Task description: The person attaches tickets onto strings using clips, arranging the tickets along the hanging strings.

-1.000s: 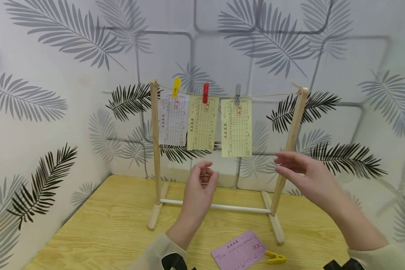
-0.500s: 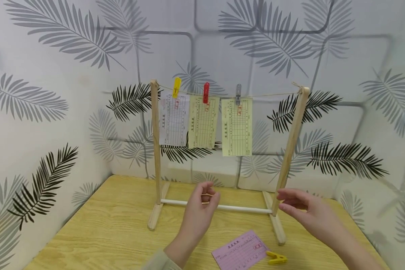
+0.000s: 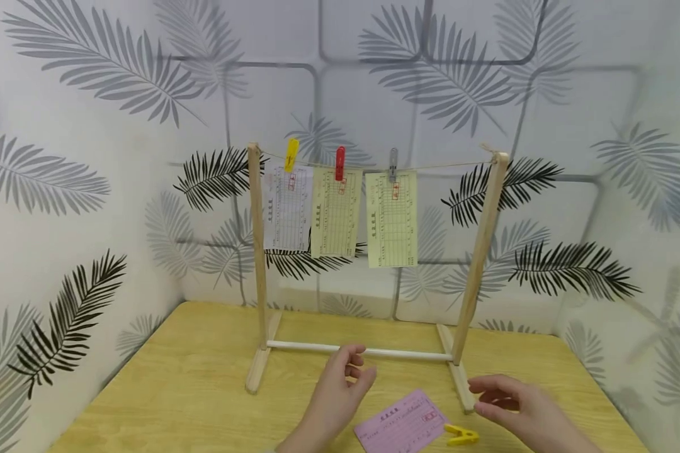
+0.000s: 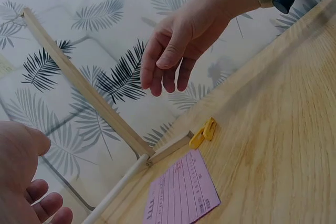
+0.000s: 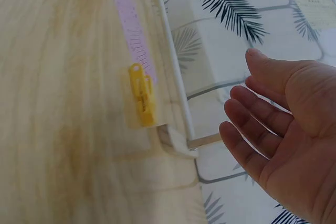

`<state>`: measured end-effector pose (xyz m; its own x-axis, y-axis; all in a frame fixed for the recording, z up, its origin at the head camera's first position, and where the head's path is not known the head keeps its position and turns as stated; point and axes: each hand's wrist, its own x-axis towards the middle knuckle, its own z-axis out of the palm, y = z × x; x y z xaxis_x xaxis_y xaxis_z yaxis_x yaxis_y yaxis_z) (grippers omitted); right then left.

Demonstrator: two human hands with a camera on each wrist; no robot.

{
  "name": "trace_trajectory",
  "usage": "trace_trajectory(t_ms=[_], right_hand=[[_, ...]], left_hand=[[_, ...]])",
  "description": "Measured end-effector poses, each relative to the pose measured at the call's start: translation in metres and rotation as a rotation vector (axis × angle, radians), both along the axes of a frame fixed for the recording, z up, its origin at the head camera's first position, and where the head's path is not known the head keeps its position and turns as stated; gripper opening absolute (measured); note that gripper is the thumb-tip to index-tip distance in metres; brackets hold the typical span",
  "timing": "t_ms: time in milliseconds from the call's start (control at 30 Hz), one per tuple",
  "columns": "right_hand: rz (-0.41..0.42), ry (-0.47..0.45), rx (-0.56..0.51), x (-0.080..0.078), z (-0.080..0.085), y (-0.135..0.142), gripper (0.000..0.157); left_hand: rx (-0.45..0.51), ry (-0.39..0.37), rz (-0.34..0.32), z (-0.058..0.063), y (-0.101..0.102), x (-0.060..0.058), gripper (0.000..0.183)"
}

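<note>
My left hand (image 3: 337, 393) hovers over the table, just left of a pink printed slip (image 3: 401, 423), its fingers loosely bent around nothing. Right of the slip, my right hand (image 3: 521, 409) is in the air with relaxed fingers, also holding nothing. A yellow clothespin (image 3: 461, 435) lies on the table at the slip's right end, between slip and right hand. In the right wrist view the same yellow clothespin (image 5: 142, 95) overlaps the slip's end. Three slips hang from a string: a white slip (image 3: 287, 211), a yellow slip (image 3: 335, 217) and another yellow slip (image 3: 392, 223).
Yellow, red and grey clothespins (image 3: 393, 165) grip the hanging slips. The string runs between two wooden posts (image 3: 481, 258), joined low down by a white rod (image 3: 396, 353). The rack stands on a wood-grain table (image 3: 164, 371) before a leaf-patterned wall.
Both hands have come down from in front of the rack toward the table, near the pink slip and the yellow clothespin. The hanging slips stay in place.
</note>
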<state>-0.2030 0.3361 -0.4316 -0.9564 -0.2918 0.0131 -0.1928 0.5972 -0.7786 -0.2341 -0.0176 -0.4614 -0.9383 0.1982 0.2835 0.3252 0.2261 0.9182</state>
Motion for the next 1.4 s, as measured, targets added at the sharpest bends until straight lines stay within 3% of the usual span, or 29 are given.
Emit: trace_trajectory(t_ms=[300, 533, 767, 933, 1233, 1400], right_hand=[[0.14, -0.141, -0.141, 0.002, -0.045, 0.012, 0.045], [0.158, -0.191, -0.199, 0.001, -0.065, 0.017, 0.046], [0.084, -0.184, -0.164, 0.002, -0.063, 0.022, 0.051], [0.033, -0.182, -0.121, 0.002, -0.061, 0.021, 0.056], [0.122, -0.147, -0.108, 0.005, -0.067, 0.022, 0.057], [0.093, -0.158, -0.115, 0.007, -0.068, 0.022, 0.06]], left_hand=[[-0.135, -0.109, -0.078, -0.039, -0.008, 0.006, 0.048], [-0.225, -0.062, -0.093, -0.059, -0.014, 0.002, 0.045], [-0.344, 0.012, -0.111, -0.051, -0.006, -0.007, 0.049], [-0.405, 0.033, -0.097, -0.045, -0.001, -0.006, 0.053], [-0.457, 0.035, -0.05, -0.046, 0.003, 0.001, 0.056], [-0.482, 0.026, -0.045, -0.047, 0.009, 0.008, 0.06]])
